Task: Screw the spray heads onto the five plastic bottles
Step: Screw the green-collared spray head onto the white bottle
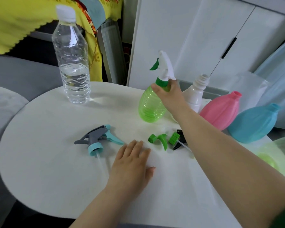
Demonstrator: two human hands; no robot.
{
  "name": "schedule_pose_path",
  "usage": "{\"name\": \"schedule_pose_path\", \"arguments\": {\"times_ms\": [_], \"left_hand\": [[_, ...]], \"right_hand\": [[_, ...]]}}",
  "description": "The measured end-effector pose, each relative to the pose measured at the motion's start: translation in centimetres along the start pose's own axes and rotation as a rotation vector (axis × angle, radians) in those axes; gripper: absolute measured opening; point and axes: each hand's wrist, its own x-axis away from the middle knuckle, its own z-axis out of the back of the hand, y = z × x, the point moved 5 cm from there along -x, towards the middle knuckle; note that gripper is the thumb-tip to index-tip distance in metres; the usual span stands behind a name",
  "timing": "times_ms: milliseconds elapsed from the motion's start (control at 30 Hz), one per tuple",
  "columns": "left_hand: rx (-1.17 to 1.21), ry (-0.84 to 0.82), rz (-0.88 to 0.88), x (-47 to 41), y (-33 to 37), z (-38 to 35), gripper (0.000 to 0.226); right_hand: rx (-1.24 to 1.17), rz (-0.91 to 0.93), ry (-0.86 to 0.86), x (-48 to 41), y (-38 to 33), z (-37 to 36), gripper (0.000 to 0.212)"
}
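The right hand (169, 94) is wrapped around the shoulder of the green bottle (150, 107), just under its collar, thumb on the near-left side. The bottle stands upright on the white round table (48, 145), leaning slightly to the right at the top, with a white spray head (165, 66) screwed onto it. That head's green trigger points to the left.

The left hand (132, 163) lies flat on the table, palm down, fingers loosely spread and holding nothing.

Just left of it lies a grey and teal spray head (97, 139) on its side, its nozzle pointing right and its dip tube running toward the near edge. Right of the left hand's fingertips a green spray head (160, 139) and a black spray head (179, 139) with a green collar lie close together, partly under the right forearm.

Behind the right hand stands a white bottle (196, 94) with an open threaded neck. The pink bottle (222, 109) and the blue bottle (253, 124) lean, their open necks pointing up and to the right. A clear water bottle (72, 63) stands capped at the table's far left.
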Motion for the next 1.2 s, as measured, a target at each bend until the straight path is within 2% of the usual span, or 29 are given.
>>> {"name": "schedule_pose_path", "arguments": {"times_ms": [100, 167, 300, 367, 467, 567, 767, 867, 967, 1200], "left_hand": [[-0.006, -0.006, 0.012, 0.0, 0.0, 0.1, 0.054], [0.004, -0.01, 0.011, 0.1, 0.0, 0.1, 0.053], [0.009, -0.002, 0.016, 0.1, 0.2, 0.3, 0.052], [0.011, -0.005, 0.025, 0.0, 0.3, 0.3, 0.053], [0.005, -0.008, 0.027, 0.0, 0.4, 0.3, 0.053], [0.007, 0.001, 0.03, 0.0, 0.4, 0.3, 0.053], [-0.002, 0.024, 0.019, 0.2, 0.2, 0.3, 0.054], [-0.012, 0.039, 0.013, 0.3, -0.1, 0.4, 0.054], [-0.013, 0.048, 0.011, 0.2, 0.0, 0.5, 0.053], [-0.02, 0.067, 0.013, 0.1, -0.1, 0.5, 0.053]], "right_hand": [[0.001, -0.02, 0.055, 0.6, 0.1, 1.4, 0.054], [-0.01, 0.011, 0.083, 1.6, 0.1, 2.6, 0.049], [0.155, 0.115, 0.173, 5.4, 1.4, 5.6, 0.012], [0.303, 0.077, 0.106, 7.0, 3.0, 6.1, 0.005], [0.484, -0.083, -0.12, 8.0, 5.5, 4.9, 0.027], [0.58, -0.14, -0.202, 7.9, 5.5, 3.8, 0.048], [0.817, -0.195, -0.324, 7.0, 4.7, 2.4, 0.046], [0.709, -0.282, -0.373, 7.1, 4.5, 2.3, 0.043], [0.388, -0.376, -0.355, 7.7, 4.3, 2.7, 0.015], [-0.4, -0.453, -0.216, 9.0, 3.6, 5.3, 0.007]]}}
